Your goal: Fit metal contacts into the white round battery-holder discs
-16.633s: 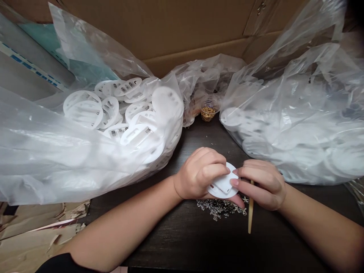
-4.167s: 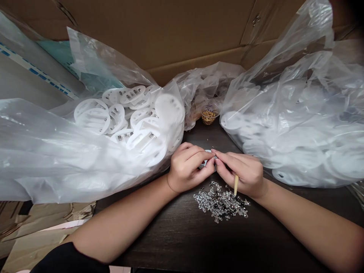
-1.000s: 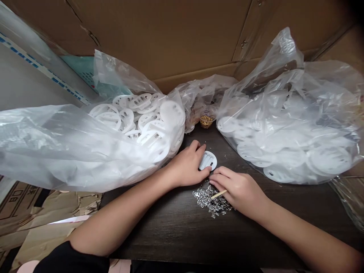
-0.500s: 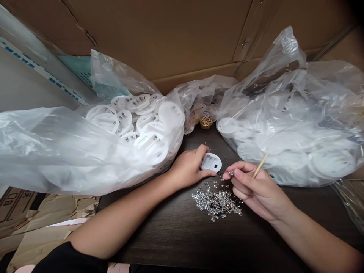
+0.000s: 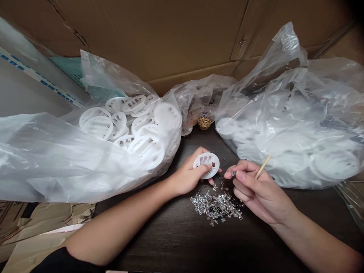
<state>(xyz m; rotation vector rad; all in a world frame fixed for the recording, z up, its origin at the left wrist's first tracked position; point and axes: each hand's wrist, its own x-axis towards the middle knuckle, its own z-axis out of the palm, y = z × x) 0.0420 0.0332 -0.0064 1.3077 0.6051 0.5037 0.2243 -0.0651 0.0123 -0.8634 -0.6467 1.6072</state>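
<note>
My left hand holds a white oval plastic plate with slots, tilted up above the dark table. My right hand pinches a small silver metal clip between thumb and forefinger, just right of the plate. A thin wooden stick is tucked in the same hand and points up and right. Below both hands lies a pile of small silver clips.
A clear bag of white plates lies open at left. Another clear bag with white plates fills the right. A small container of gold metal parts sits at the back between them. Cardboard walls stand behind.
My left hand has lifted the white plate off the table and turned its slotted face up. My right hand picked one clip out of the pile and holds it beside the plate.
</note>
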